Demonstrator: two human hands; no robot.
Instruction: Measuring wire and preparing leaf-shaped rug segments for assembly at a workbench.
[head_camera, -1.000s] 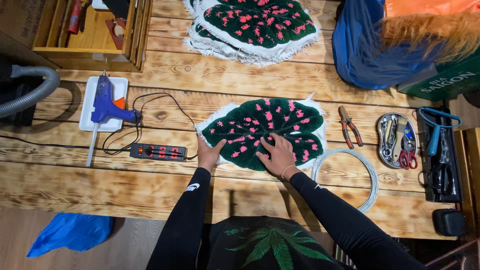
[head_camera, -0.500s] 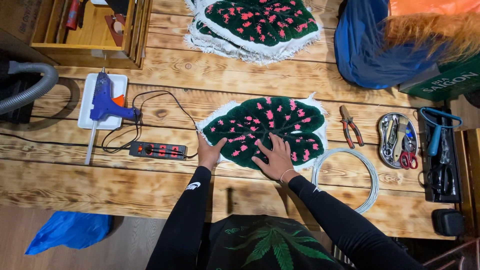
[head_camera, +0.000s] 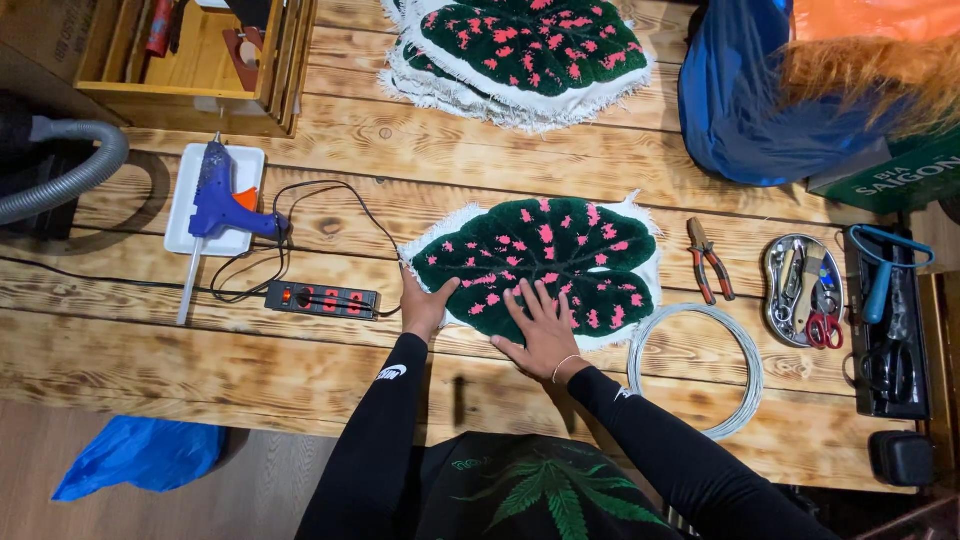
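Leaf-shaped rug (head_camera: 545, 262) lies flat on the plank table (head_camera: 480, 150), long axis running left to right across me, its narrow tip toward the power strip (head_camera: 322, 299) on its left and the two rounded lobes toward the pliers (head_camera: 708, 262) on its right. Pile is dense tufted yarn, dark green with pink blotches and paler vein lines; a frayed white cloth border shows all round the edge. My left hand (head_camera: 424, 305) rests open on the rug's left tip, palm down, gripping nothing. My right hand (head_camera: 543, 330) lies flat with fingers spread on the rug's near edge, pressing, not clasping. Right of the rug, near its lower corner, a coil of thin grey wire (head_camera: 697, 368) sits on the wood, apart from the rug. Beyond the pliers, a small metal tray (head_camera: 803, 292) holds scissors and small tools I can't make out. Left of the rug, past the power strip, a blue glue gun (head_camera: 222, 196) rests on a white tray (head_camera: 181, 205). Above the rug, more leaf rugs (head_camera: 525, 50) are stacked, cut off by the frame's top edge; how many I can't tell.
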